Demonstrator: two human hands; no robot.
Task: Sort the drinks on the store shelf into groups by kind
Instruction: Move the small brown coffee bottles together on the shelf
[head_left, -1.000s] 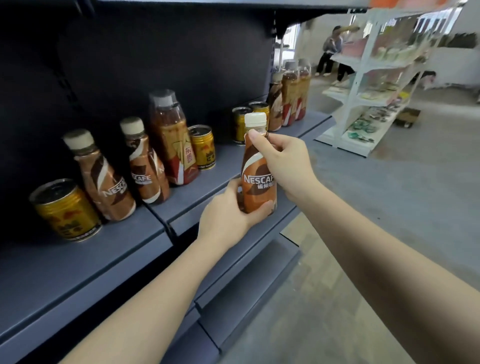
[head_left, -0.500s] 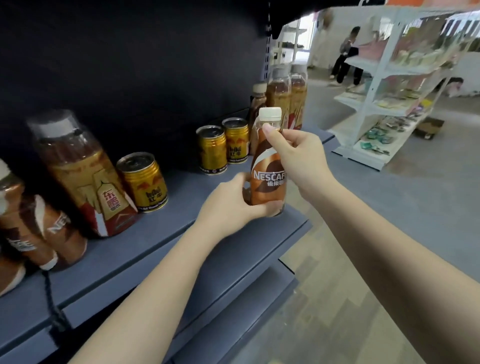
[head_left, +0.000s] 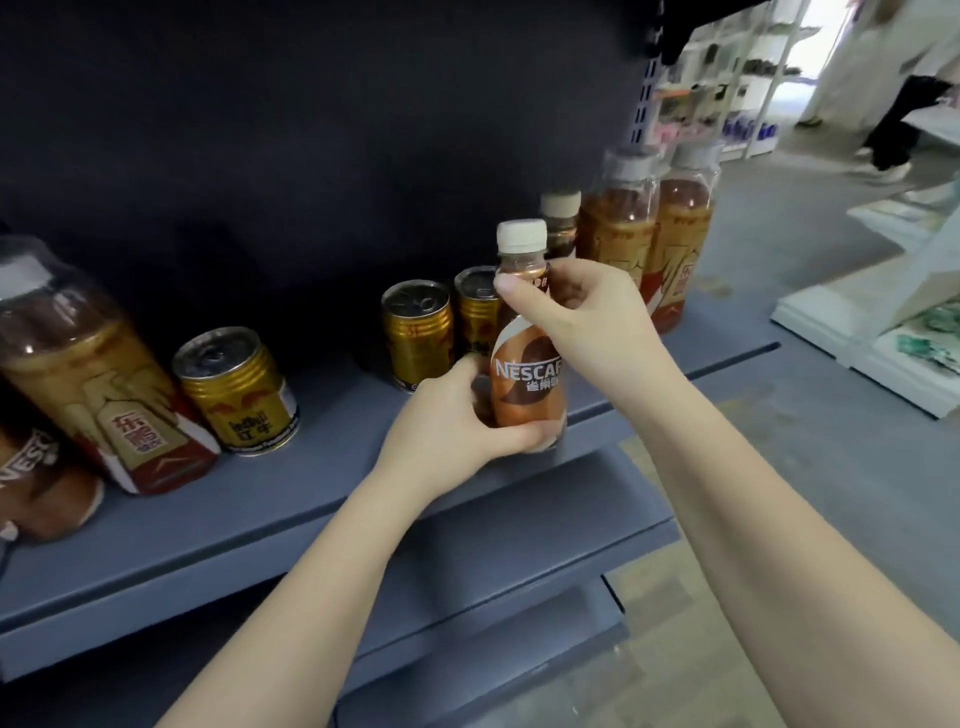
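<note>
While it is kept upright over the front edge of the shelf, one bottle is held by both hands.
Held bottle: a small brown plastic Nescafé coffee bottle with a cream screw cap (head_left: 525, 358) is seen between the two hands, its label turned to the camera.
Left hand: the left hand (head_left: 451, 415) is curled around the lower part of the bottle; the thumb is laid across the base at the front, and the fingers are hidden behind the bottle.
Right hand: the right hand (head_left: 587, 322) is closed on the neck, below the cap; the fingertip (head_left: 506, 285) is pressed on the front of the neck.
Shelf: the blue-grey metal shelf (head_left: 291, 499) is found under the left hand.
Behind the fingers: two gold metal cans (head_left: 418, 332) are placed just behind the left fingers, and another cream-capped brown bottle (head_left: 560, 221) is seen behind the right fingers.
Beyond the right hand: two tall amber bottles with grey caps (head_left: 647, 228) are standing side by side.
Left of the left hand: a single gold can (head_left: 239, 389) and a big amber bottle with a red label (head_left: 98, 374) are standing well apart from the fingers.
</note>
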